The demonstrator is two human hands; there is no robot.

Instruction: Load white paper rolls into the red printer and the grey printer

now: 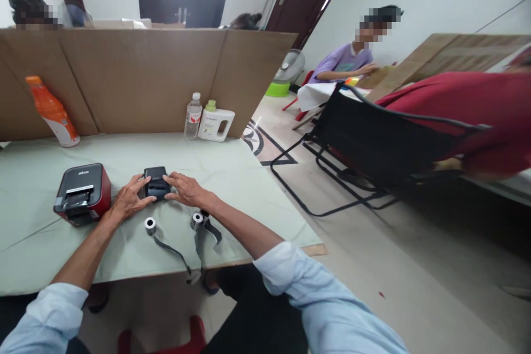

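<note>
A small black box-shaped device [156, 183], perhaps a portable printer, sits on the pale green tablecloth. My left hand [131, 197] closes on its left side, with thumb and fingers along the edge. From the right, my right hand [183, 189] grips the opposite side the same way. Just left of my left hand stands a larger red and black label printer [83, 193]. Nearer to me lie two small rolls: one roll [150, 225] has a dark strip trailing toward the table edge. The other roll [197, 220], below my right wrist, also has dark strips hanging from it.
A brown cardboard partition [153, 80] closes off the table's back. Before it stand an orange bottle [53, 113], a clear water bottle [193, 117] and a white jug [216, 124]. To the right are a black folding chair [385, 127] and people seated at other tables.
</note>
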